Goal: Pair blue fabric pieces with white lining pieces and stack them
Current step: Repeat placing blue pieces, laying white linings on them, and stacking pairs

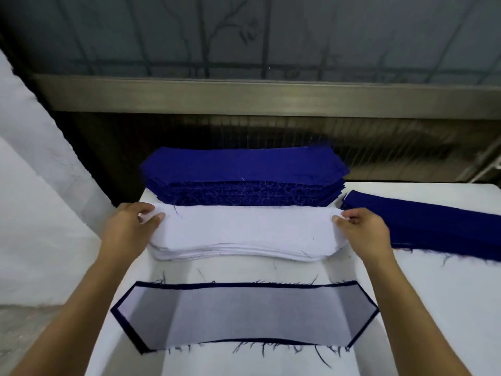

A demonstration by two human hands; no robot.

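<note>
The left hand [130,226] pinches the left end of the top white lining piece [244,223] between thumb and curled fingers, and the right hand [363,229] pinches its right end the same way. That piece lies on the white lining stack [230,253] at the middle of the white table [433,294]. Just beyond it sits the blue fabric stack [244,172], with more blue fabric [433,221] to the right. Nearest lies a finished pair [244,316], white on blue.
</note>
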